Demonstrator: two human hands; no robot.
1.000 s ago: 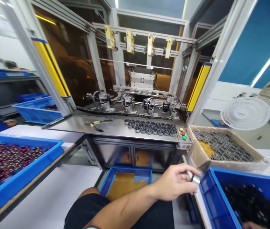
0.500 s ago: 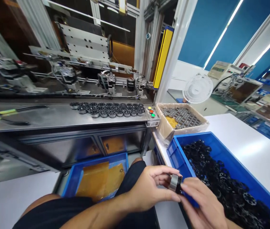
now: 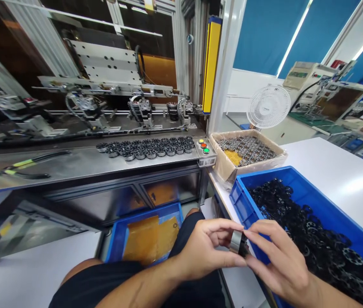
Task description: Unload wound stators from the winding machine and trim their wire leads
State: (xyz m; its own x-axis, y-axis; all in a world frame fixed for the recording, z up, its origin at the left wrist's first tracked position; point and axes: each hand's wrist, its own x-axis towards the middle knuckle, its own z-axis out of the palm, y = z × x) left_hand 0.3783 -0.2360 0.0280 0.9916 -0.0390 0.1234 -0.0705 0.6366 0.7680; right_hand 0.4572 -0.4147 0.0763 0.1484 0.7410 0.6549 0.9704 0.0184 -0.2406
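Observation:
My left hand point(image 3: 203, 246) pinches a silver metal ring-shaped core point(image 3: 236, 241) between thumb and fingertips, above my lap. A black plastic end piece point(image 3: 243, 245) sits against the core's right face. At that black piece, the thumb and fingertips of my right hand point(image 3: 279, 259) close on its edge; whether it is fully seated on the core, I cannot tell. Just right of my hands is a blue bin point(image 3: 254, 208) heaped with loose black plastic rings point(image 3: 310, 226). On the metal ledge stand rows of similar cores with black end pieces point(image 3: 149, 147).
Pliers point(image 3: 24, 166) lie on the ledge at left, and a button box point(image 3: 204, 149) sits at its right end. Behind the blue bin, a lined carton point(image 3: 226, 167) holds many metal cores. A fan point(image 3: 269, 106) stands farther back. Below is another blue bin point(image 3: 112, 239) with amber sheets.
The camera view has shifted a little. Both hands stay together around the core, and my right fingers have moved up over the black end piece's edge.

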